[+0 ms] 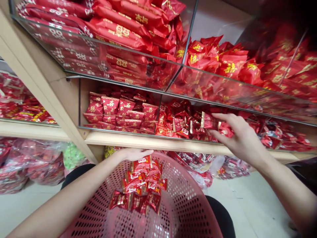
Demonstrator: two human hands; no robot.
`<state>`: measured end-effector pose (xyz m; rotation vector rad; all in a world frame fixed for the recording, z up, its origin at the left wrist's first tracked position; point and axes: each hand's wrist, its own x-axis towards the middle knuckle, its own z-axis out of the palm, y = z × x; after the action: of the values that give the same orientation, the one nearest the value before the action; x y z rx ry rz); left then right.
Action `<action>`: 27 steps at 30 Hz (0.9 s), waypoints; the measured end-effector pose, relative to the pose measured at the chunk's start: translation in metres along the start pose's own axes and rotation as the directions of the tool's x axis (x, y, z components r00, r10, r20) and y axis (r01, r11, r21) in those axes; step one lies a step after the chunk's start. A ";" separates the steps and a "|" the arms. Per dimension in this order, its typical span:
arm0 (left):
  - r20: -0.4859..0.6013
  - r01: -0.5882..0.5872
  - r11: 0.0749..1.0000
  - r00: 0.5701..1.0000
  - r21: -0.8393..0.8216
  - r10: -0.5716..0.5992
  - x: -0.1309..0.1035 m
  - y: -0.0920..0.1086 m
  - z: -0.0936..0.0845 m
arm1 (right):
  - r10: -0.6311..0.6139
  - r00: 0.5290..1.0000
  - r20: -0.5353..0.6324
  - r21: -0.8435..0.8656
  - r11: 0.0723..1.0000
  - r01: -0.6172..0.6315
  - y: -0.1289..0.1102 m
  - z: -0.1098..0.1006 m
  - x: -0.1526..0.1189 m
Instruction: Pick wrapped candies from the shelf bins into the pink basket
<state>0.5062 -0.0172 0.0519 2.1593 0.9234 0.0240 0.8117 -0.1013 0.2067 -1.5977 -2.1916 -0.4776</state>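
Light fingertip pressure suits the small, dark-red foil packet (208, 121) pinched in the right hand (239, 132); the left hand (132, 154), fingers extended, best steadies the pink perforated plastic basket (195, 201).

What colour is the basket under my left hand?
Pinkish red, seen in the head view: the perforated basket.

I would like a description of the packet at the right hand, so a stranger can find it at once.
From the pink basket, look to the low shelf just beyond it. Follow the right hand reaching there. The small red packet with a pale gold edge is the one between its thumb and fingers; its neighbours lie in the pile.
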 end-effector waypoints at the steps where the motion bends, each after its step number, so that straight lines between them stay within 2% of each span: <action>1: -0.003 0.001 1.000 1.000 -0.012 -0.001 0.001 -0.001 0.001 | 0.009 1.000 -0.016 0.089 0.996 -0.008 -0.010 -0.001 -0.008; 3: -0.011 -0.003 0.999 1.000 -0.049 0.002 0.002 -0.001 0.002 | 0.013 1.000 0.016 0.265 0.964 -0.017 -0.037 0.003 -0.028; 4: -0.011 -0.005 0.998 1.000 -0.065 0.004 0.003 -0.001 0.002 | -0.004 0.997 0.073 0.362 0.932 -0.023 -0.051 0.009 -0.039; 5: -0.009 -0.012 0.997 1.000 -0.082 0.012 0.003 -0.001 0.002 | -0.040 0.980 0.194 0.436 0.899 -0.050 -0.066 0.017 -0.050; 6: -0.008 -0.024 0.995 1.000 -0.097 0.023 0.003 -0.001 0.002 | -0.091 0.944 0.316 0.491 0.867 -0.080 -0.080 0.026 -0.062; 7: -0.007 -0.034 0.993 0.999 -0.109 0.034 0.003 -0.001 0.002 | -0.158 0.887 0.433 0.524 0.845 -0.105 -0.092 0.036 -0.073; 9: -0.006 -0.047 0.992 0.999 -0.118 0.047 0.002 -0.002 0.001 | -0.238 0.772 0.590 0.507 0.853 -0.125 -0.110 0.058 -0.096; 11: -0.012 -0.049 0.992 0.999 -0.113 0.048 0.001 -0.003 0.001 | -0.286 0.675 0.680 0.425 0.904 -0.045 -0.118 0.078 -0.114; 13: -0.013 -0.053 0.992 0.999 -0.110 0.052 0.001 -0.004 0.001 | -0.310 0.634 0.709 0.317 0.942 0.107 -0.120 0.093 -0.127; 16: -0.015 -0.051 0.992 0.999 -0.114 0.050 0.000 -0.003 0.001 | -0.344 0.634 0.693 0.171 0.932 0.318 -0.118 0.108 -0.134; 19: -0.012 -0.059 0.993 0.998 -0.107 0.058 0.001 -0.002 0.000 | -0.368 0.633 0.681 0.104 0.904 0.414 -0.117 0.115 -0.135; 23: -0.007 -0.062 0.994 0.998 -0.094 0.062 0.001 -0.003 0.001 | -0.372 0.635 0.677 0.118 0.907 0.405 -0.119 0.125 -0.140; 27: -0.001 -0.032 0.996 0.999 -0.077 0.032 0.002 -0.006 0.001 | -0.313 0.672 0.672 0.079 0.931 0.355 -0.119 0.134 -0.148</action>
<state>0.5045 -0.0145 0.0469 2.1026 0.8732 0.0738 0.7248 -0.1932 0.0122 -1.5529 -3.0818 -0.0270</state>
